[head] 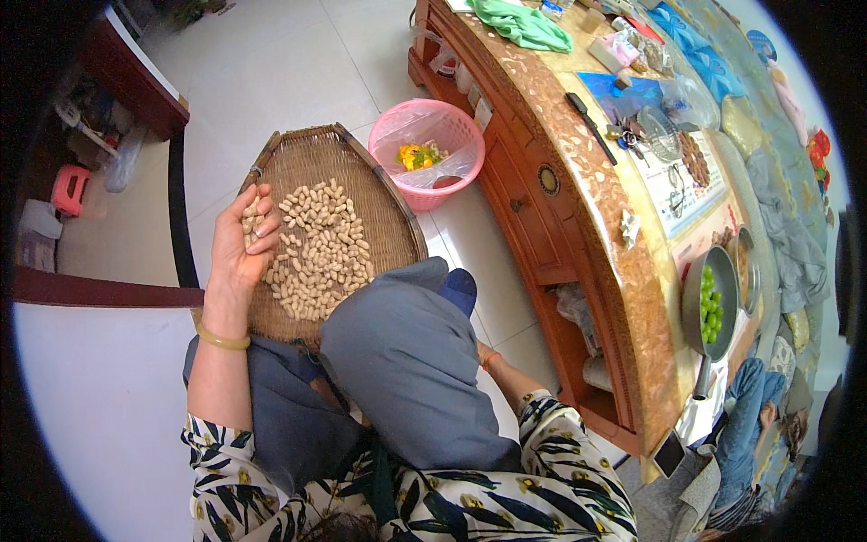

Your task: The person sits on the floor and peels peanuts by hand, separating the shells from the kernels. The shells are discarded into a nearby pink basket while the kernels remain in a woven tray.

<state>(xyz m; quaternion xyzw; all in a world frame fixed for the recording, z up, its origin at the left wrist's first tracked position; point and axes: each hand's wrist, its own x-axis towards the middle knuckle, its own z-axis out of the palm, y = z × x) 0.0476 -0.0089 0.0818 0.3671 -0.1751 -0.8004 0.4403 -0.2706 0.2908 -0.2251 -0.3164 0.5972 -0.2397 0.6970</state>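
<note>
A few unshelled peanuts (252,220) lie in my left hand (247,230), its fingers curled around them, palm turned up over the left side of a woven bamboo tray (399,234). Many more unshelled peanuts (325,251) are spread across the tray, in front of my knees. A jade-like bangle (222,337) circles my left wrist. My right arm reaches down beside my right knee; only a small part near the wrist, with a red cord (491,360), shows, and the right hand itself is hidden behind the leg.
Beyond the tray stands a pink plastic basket (428,196) lined with a clear bag, with yellow and green scraps inside. On the right is a wooden cabinet table (609,271) bearing a pan (692,305) of green fruit, a green cloth (521,24) and a phone (669,455). Another person (742,413) is at lower right.
</note>
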